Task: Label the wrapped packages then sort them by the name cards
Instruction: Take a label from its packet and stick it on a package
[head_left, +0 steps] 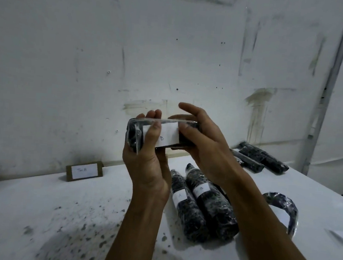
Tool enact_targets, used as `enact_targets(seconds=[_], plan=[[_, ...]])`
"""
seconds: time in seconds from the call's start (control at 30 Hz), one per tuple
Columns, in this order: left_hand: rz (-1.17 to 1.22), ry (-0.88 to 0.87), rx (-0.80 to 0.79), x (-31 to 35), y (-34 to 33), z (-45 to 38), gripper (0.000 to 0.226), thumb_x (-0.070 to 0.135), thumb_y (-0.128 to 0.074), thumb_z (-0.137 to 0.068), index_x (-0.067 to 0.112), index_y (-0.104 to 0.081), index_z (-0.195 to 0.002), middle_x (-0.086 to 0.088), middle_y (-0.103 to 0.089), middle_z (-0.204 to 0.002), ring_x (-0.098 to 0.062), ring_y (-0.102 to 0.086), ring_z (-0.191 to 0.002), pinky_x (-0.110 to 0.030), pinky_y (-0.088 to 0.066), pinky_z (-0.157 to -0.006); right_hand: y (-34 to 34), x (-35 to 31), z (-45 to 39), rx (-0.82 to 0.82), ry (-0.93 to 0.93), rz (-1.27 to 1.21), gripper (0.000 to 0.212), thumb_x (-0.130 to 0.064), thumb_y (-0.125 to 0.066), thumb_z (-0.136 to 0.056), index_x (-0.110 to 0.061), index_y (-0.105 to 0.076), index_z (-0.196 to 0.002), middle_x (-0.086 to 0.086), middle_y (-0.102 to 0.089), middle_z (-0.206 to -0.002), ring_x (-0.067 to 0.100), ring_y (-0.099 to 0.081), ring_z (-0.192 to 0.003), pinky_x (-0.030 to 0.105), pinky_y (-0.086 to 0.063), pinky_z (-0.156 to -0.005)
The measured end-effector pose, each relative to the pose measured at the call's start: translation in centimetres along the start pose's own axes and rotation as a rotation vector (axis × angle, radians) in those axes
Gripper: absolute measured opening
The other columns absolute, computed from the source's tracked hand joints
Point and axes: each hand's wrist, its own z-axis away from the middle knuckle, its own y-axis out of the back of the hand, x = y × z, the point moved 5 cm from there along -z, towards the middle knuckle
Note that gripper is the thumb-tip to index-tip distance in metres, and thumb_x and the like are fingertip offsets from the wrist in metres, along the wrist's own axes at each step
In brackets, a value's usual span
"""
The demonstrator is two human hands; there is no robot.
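Both hands held a dark wrapped package (134, 134) up above the table (47, 212): the left hand (146, 158) curled round its left end, the right hand (202, 144) gripped its right end, thumb on the white label (169, 137) marked B. Below the right wrist lay two labelled packages (201, 206), A and B; a name card (84, 170) stood left of the left hand.

A white worktop (37, 211), speckled with dark flecks, meets a scuffed white wall (132, 44) behind it. A pale vertical pipe (334, 81) runs down at right.
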Motion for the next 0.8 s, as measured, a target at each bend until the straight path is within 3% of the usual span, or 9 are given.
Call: enact_targets(seconds=[0.17, 0.27, 0.43, 0.63, 0.8], plan=[[-0.065, -0.046, -0.041, -0.1, -0.1, 0.1, 0.039, 0.008, -0.078, -0.074, 0.014, -0.063, -0.11, -0.007, -0.074, -0.112, -0.025, -0.071, -0.112, -0.05, -0.054, -0.101, 0.2, 0.3, -0.3, 0.177, -0.007, -0.08, 0.037, -0.019, -0.055, -0.098, -0.02, -0.053, -0.135, 0.009, -0.071, -0.112, 0.024, -0.067, -0.101, 0.036, -0.058, -0.083], [-0.066, -0.048, -0.084, -0.4, 0.0, 0.1, 0.047, 0.016, -0.08, -0.067, 0.012, -0.063, -0.111, -0.007, -0.075, -0.113, -0.025, -0.07, -0.114, -0.045, -0.057, -0.097, 0.1, 0.3, -0.2, 0.273, -0.023, -0.128, 0.034, -0.018, -0.059, -0.093, -0.016, -0.059, -0.126, 0.009, -0.074, -0.106, 0.024, -0.068, -0.096, 0.038, -0.058, -0.08], [-0.08, -0.071, -0.133, -0.3, -0.1, 0.3, 0.043, 0.013, -0.08, -0.069, 0.014, -0.064, -0.109, -0.004, -0.076, -0.111, -0.027, -0.069, -0.115, -0.043, -0.057, -0.097, 0.2, 0.2, 0.0, 0.313, -0.067, -0.184, 0.023, -0.01, -0.06, -0.097, -0.015, -0.062, -0.119, 0.005, -0.076, -0.098, 0.022, -0.07, -0.091, 0.035, -0.06, -0.076], [-0.064, -0.066, -0.057, -0.5, 0.3, 0.4, 0.041, 0.004, -0.079, -0.073, 0.011, -0.063, -0.11, -0.007, -0.076, -0.11, -0.026, -0.071, -0.112, -0.046, -0.057, -0.099, 0.5, -0.4, 0.2, 0.318, 0.024, 0.078, 0.031, -0.017, -0.069, -0.095, -0.018, -0.058, -0.124, 0.004, -0.074, -0.104, 0.018, -0.073, -0.095, 0.029, -0.062, -0.075], [-0.114, -0.077, -0.013, -0.7, 0.6, 0.4, 0.036, 0.002, -0.072, -0.077, 0.008, -0.063, -0.112, -0.01, -0.073, -0.112, -0.028, -0.07, -0.113, -0.044, -0.057, -0.099, 0.2, -0.7, 0.3, 0.378, 0.092, 0.339, 0.041, -0.027, -0.075, -0.09, -0.021, -0.054, -0.124, -0.008, -0.069, -0.104, 0.002, -0.07, -0.089, 0.018, -0.058, -0.071]])
